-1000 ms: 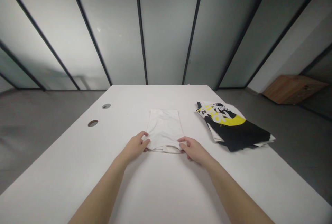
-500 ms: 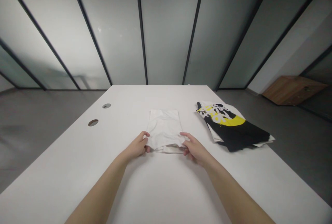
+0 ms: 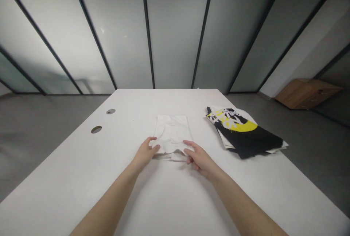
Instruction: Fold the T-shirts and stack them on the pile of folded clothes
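A white folded garment (image 3: pixel 174 130), perhaps a T-shirt, lies flat in the middle of the table, with loose layers showing along its near edge. At its near left corner is my left hand (image 3: pixel 146 153), thumb on top of the cloth and fingers at the side edge. My right hand (image 3: pixel 199 157) grips the near right corner. Its index finger and thumb rest on the top layer, while the other fingers curl by the lower edge. How far the fingers reach under the cloth is hidden.
A stack of garments (image 3: pixel 246 132), with a black, yellow and white print on top, lies at the table's right side. Two round holes pierce the white table (image 3: pixel 68 170) at the left. A wooden cabinet (image 3: pixel 306 93) stands beyond, right of the frosted glass wall (image 3: pixel 175 28).
My left thumb has moved onto the top of the white cloth. My right hand has shifted slightly left, further over the garment. The view has moved very little.
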Motion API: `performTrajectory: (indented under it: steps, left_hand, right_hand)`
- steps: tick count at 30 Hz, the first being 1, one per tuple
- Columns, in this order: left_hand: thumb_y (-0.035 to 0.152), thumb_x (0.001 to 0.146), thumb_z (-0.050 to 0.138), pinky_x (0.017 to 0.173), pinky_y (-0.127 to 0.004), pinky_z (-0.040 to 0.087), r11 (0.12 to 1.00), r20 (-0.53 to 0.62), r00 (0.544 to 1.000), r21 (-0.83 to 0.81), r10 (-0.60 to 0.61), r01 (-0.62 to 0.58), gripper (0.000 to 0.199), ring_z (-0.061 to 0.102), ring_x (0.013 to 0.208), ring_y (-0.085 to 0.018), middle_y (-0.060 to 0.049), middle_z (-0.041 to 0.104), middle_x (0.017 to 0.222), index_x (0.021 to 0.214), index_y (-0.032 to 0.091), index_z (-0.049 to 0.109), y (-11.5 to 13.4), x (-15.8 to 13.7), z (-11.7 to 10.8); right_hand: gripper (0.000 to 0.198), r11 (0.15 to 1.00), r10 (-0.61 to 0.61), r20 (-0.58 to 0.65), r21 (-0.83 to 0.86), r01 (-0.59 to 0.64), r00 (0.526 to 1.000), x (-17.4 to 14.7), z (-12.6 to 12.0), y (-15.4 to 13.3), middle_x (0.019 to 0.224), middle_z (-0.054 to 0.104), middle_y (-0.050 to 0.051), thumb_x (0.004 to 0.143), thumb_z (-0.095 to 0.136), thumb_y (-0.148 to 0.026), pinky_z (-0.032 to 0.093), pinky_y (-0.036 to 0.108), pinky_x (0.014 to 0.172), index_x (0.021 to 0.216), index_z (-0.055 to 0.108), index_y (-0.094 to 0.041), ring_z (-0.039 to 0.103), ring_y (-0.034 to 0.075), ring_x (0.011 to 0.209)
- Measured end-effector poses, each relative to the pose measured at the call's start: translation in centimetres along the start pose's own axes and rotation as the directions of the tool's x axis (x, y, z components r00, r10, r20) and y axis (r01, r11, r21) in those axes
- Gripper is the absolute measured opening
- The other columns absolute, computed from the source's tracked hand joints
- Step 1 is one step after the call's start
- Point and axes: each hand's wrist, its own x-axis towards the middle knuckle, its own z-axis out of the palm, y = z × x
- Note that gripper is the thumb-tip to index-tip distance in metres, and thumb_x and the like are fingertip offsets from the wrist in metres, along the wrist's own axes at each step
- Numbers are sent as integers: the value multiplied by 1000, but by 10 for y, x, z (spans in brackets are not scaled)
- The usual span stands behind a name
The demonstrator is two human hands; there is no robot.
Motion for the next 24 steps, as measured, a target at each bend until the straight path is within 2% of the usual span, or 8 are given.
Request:
performTrajectory:
  steps: [5, 8, 11, 14, 16, 19, 21, 24]
  left_hand:
    - [56, 89, 61, 48, -23, 20, 981, 177, 981, -160, -81, 110, 57, 29, 43, -6, 3, 65, 80, 136, 25, 53, 9, -4, -7]
    - [50, 92, 55, 54, -24, 32, 996, 186, 982, 88, -14, -2, 43, 48, 51, -13, 3, 65, 72, 126, 23, 59, 3, -2, -14]
    - [45, 95, 51, 63, -28, 40, 931, 247, 969, 352, 4, -93, 39, 64, 66, -20, 2, 66, 64, 126, 24, 60, 0, -4, -23]
    - [45, 92, 58, 65, -30, 40, 816, 252, 968, 559, -1, -145, 35, 66, 69, -22, 0, 70, 72, 122, 27, 65, 4, -6, -33]
    - [45, 89, 63, 67, -31, 39, 749, 222, 975, 643, 16, -159, 28, 66, 72, -22, -1, 73, 81, 111, 28, 68, 8, -6, -40]
    - [41, 89, 65, 71, -32, 41, 688, 205, 973, 691, 109, -222, 17, 66, 79, -23, -5, 73, 88, 91, 25, 70, 12, -4, -45]
    - [40, 94, 61, 79, -34, 44, 650, 219, 937, 677, 271, -346, 21, 65, 88, -25, -8, 71, 90, 86, 23, 71, 12, -3, -42]
    - [41, 97, 64, 91, -37, 46, 602, 315, 834, 581, 454, -547, 21, 63, 102, -27, -9, 70, 101, 100, 23, 73, 12, -5, -28]
  right_hand:
    - [47, 998, 40, 84, 49, -44, 996, -3, -7, -6, 92, 74, 1, 92, 64, -30, 19, 16, 34, 138, 61, -26, 50, 5, 46]
    - [45, 979, 138, 100, -165, -120, 985, -8, -11, -8, 92, 77, 3, 94, 61, -31, 18, 17, 35, 138, 59, -25, 53, 7, 46]
    - [44, 907, 136, 92, -411, -87, 986, -13, -16, -8, 72, 72, -1, 100, 56, -39, 23, 19, 39, 142, 60, -28, 51, 10, 43]
    - [38, 798, -42, 84, -596, 84, 996, -11, -26, -6, 68, 70, 1, 103, 52, -42, 36, 23, 51, 134, 70, -27, 58, 15, 52]
    - [32, 670, -206, 72, -717, 195, 976, -8, -35, -5, 77, 74, 5, 104, 53, -41, 42, 27, 64, 111, 79, -25, 65, 19, 68]
    - [38, 496, -356, -30, -853, 161, 934, -2, -41, -6, 85, 74, 10, 103, 55, -43, 43, 31, 74, 82, 77, -22, 67, 24, 82]
    - [32, 452, -456, -47, -873, 185, 888, -1, -39, -7, 91, 73, 10, 103, 57, -41, 45, 32, 80, 89, 77, -21, 66, 24, 88]
    - [27, 439, -563, 124, -793, 423, 817, -3, -27, -5, 109, 71, 9, 98, 66, -36, 47, 33, 92, 120, 74, -21, 65, 24, 103]
